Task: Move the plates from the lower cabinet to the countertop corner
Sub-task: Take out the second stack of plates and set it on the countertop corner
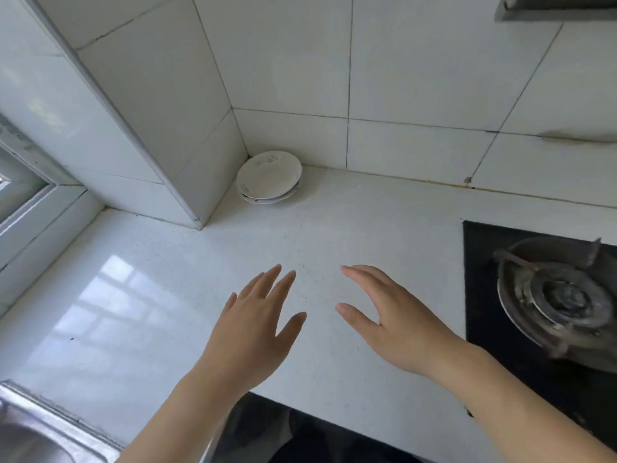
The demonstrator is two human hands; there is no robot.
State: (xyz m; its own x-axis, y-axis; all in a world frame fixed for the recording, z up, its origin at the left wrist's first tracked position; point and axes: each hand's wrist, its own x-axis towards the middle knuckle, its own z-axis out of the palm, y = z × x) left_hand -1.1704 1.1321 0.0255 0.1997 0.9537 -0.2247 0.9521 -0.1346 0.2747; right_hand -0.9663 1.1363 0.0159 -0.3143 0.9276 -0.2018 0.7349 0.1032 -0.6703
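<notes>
A small stack of white plates with faint coloured patterns sits in the far corner of the white countertop, against the tiled walls. My left hand hovers over the counter's middle, fingers spread, holding nothing. My right hand is beside it, also open and empty. Both hands are well short of the plates, nearer the front edge. The lower cabinet is not visible.
A black gas hob with a metal burner takes up the counter's right side. A steel sink is at the bottom left. A tiled pillar juts out left of the plates. A window frame is at far left.
</notes>
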